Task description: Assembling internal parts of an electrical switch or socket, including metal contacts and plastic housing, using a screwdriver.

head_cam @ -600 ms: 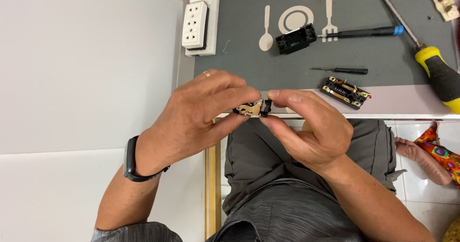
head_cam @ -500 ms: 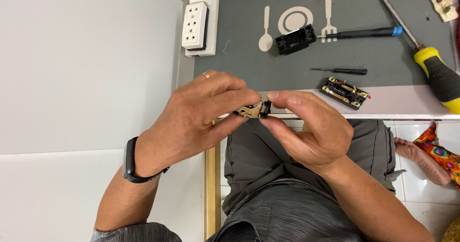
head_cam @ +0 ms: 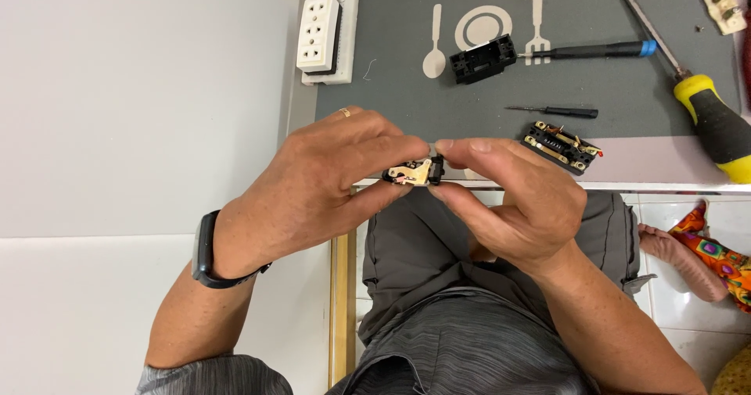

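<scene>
My left hand (head_cam: 328, 184) and my right hand (head_cam: 516, 203) meet over my lap, just in front of the table edge. Between their fingertips they pinch a small switch part (head_cam: 415, 172) with brass contacts and a black body. Fingers cover much of the part. A ring sits on my left hand, and a dark band wraps the left wrist (head_cam: 207, 250).
On the grey mat (head_cam: 626, 90) lie a black housing (head_cam: 483, 59), an opened socket insert (head_cam: 563, 146), a thin black screwdriver (head_cam: 555, 112), a blue-tipped screwdriver (head_cam: 594, 49) and a yellow-handled screwdriver (head_cam: 708, 113). A white socket strip (head_cam: 321, 35) lies at the left.
The hands and the small part have barely shifted; the fingers stay pinched on it.
</scene>
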